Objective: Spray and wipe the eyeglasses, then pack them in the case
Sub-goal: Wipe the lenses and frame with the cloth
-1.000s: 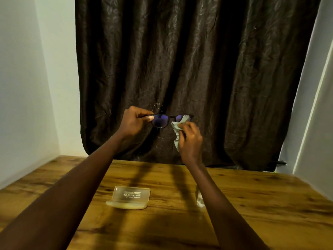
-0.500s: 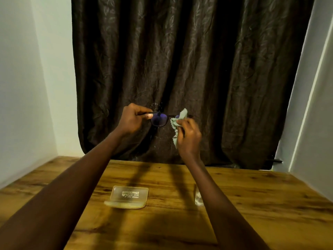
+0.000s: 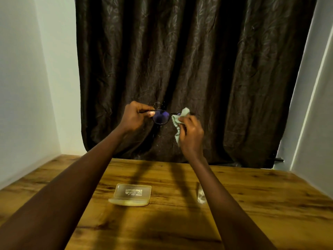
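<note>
case (image 3: pixel 130 194): pale, translucent, lies flat on the table (image 3: pixel 252 204), near the middle, under the raised arms; printed lettering on its upper face.
case contents: cannot tell through the cloudy plastic.
eyeglasses (image 3: pixel 161 118): dark frame, held up in the air in front of the curtain (image 3: pixel 198 60), well above the table and apart from the case; one lens shows bluish, the other is covered by cloth.
left hand (image 3: pixel 133 117): fingers curled, thumb and forefinger pinch the frame at its outer end.
right hand (image 3: pixel 191 136): fingers curled round the cloth (image 3: pixel 178 121), pressing it on the covered lens.
cloth: pale green, a loose corner sticks up above the frame and a tail hangs below the hand.
small clear item (image 3: pixel 201 194): on the table right of the case, partly hidden by the right forearm; kind uncertain.
surroundings: white walls on both sides of the curtain.
</note>
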